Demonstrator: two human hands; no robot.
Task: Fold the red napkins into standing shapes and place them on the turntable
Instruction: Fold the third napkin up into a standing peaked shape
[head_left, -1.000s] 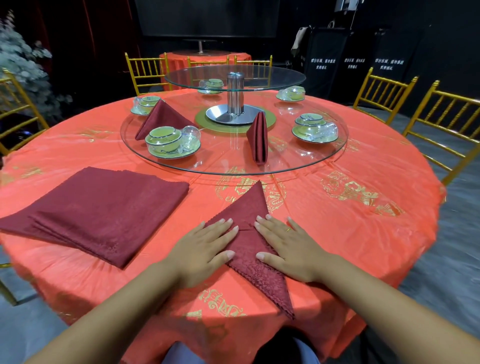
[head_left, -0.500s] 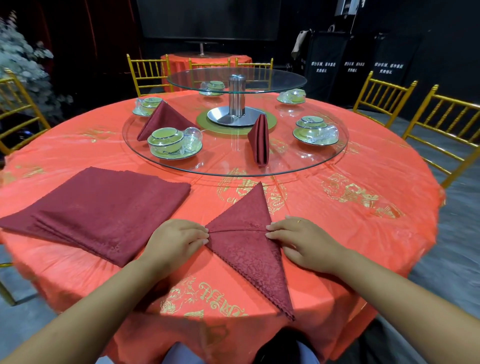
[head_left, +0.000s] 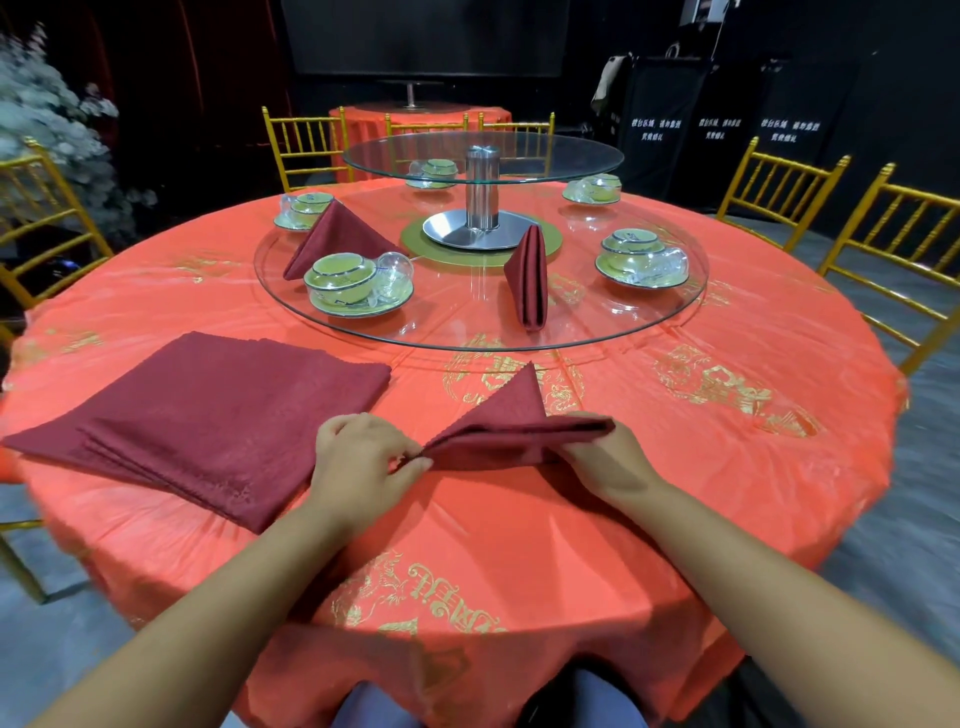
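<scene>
A dark red napkin (head_left: 511, 423), folded to a triangle, is lifted off the orange tablecloth between my hands. My left hand (head_left: 358, 457) pinches its left corner and my right hand (head_left: 605, 457) grips its right end, with the peak pointing away from me. A stack of flat red napkins (head_left: 208, 421) lies to the left. On the glass turntable (head_left: 467, 332) stand two folded napkins: a tent shape (head_left: 337, 236) at the left and a narrow upright one (head_left: 530, 278) near the middle.
Green bowl-and-saucer sets (head_left: 345, 283) (head_left: 641, 260) with clear glasses sit on the turntable around its steel post (head_left: 482, 195), which carries a smaller glass tier (head_left: 483, 158). Gold chairs (head_left: 779, 192) ring the round table (head_left: 727, 467). My knees are below the near edge.
My hands went from pressing the napkin flat to pinching its side corners and folding its near point under, lifting the fold off the cloth into a raised triangle.
</scene>
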